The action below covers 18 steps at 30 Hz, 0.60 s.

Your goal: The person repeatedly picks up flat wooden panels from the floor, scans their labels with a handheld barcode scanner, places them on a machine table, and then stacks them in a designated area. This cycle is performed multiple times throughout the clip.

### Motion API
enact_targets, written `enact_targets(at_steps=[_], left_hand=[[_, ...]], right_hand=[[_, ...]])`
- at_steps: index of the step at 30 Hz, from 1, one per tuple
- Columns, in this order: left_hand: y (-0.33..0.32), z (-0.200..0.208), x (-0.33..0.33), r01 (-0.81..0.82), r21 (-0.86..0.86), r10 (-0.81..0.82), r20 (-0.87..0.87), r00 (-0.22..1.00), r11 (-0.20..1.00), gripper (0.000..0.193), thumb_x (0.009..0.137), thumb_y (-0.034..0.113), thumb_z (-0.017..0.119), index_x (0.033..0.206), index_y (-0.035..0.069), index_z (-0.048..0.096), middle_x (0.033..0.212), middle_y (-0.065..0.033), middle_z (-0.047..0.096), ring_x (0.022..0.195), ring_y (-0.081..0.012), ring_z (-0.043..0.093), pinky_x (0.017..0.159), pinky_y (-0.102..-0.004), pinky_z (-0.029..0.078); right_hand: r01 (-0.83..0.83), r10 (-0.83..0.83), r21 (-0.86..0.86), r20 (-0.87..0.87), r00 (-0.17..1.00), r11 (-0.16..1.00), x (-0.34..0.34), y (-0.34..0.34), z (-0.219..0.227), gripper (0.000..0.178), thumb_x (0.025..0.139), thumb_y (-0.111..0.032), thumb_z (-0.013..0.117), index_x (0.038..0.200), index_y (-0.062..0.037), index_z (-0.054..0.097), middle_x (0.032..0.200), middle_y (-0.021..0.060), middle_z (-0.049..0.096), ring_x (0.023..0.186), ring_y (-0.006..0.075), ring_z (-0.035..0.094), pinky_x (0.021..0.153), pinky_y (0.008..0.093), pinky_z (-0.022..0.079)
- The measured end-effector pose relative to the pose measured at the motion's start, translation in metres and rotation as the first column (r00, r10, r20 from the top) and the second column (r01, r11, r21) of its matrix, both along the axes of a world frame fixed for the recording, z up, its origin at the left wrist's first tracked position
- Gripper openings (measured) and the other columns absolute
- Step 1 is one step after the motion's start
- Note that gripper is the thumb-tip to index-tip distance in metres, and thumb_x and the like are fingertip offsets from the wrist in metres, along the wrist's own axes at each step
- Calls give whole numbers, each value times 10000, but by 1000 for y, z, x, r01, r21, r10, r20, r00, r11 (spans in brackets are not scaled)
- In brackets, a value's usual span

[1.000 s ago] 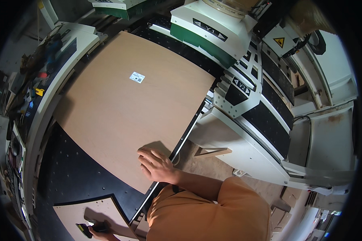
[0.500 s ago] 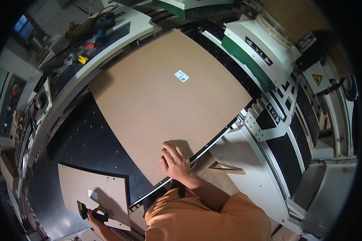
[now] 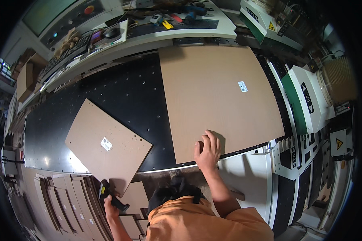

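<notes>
My left hand [image 3: 110, 205] is wrapped around the grip of a black handheld barcode scanner [image 3: 112, 195] with a yellow mark. The scanner is over the near corner of a smaller light-brown board [image 3: 96, 128], which lies askew on the black table and overhangs its front edge. Small holes and a white label [image 3: 106, 143] show on this board. My right hand [image 3: 208, 152] lies with fingers apart on the near edge of a large light-brown panel [image 3: 217, 96]. That panel carries a white printed label [image 3: 242, 86] toward its right side.
The black table [image 3: 124, 92] has rows of small holes. White-and-green machine heads [image 3: 305, 98] stand at the right. Behind are a bench with tools [image 3: 167, 25], a keyboard [image 3: 74, 52] and a control panel with a red button [image 3: 89, 10]. Several boards [image 3: 64, 201] stand below at the left.
My view has turned left, so the table and panels appear shifted right. The scanner in my left hand has moved from beside the smaller board's label to its near corner. My right hand stays on the large panel.
</notes>
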<state>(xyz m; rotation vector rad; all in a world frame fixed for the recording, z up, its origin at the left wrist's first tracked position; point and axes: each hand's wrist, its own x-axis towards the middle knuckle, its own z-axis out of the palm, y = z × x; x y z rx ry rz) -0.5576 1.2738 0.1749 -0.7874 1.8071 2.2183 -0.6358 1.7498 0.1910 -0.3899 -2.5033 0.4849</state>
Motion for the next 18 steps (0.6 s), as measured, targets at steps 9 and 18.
enact_targets(at_steps=[9, 18], left_hand=[[28, 16, 38, -198, -25, 189, -213, 959, 980, 354, 773, 260, 669, 1013, 4, 624, 807, -47, 612, 722, -131, 577, 647, -282, 459], [40, 53, 416, -493, 69, 497, -164, 852, 867, 558, 674, 265, 705, 1159, 15, 587, 937, -69, 631, 764, -159, 615, 697, -313, 509]], right_hand=[[-399, 507, -488, 107, 855, 776, 0, -70, 36, 470, 959, -336, 639, 1219, 49, 565, 1223, 211, 615, 1113, 362, 621, 966, 433, 478], [-204, 942, -960, 124, 312, 194, 242, -199, 23, 411, 936, -211, 690, 1211, 51, 533, 1145, 126, 644, 1034, 157, 606, 911, 316, 492]])
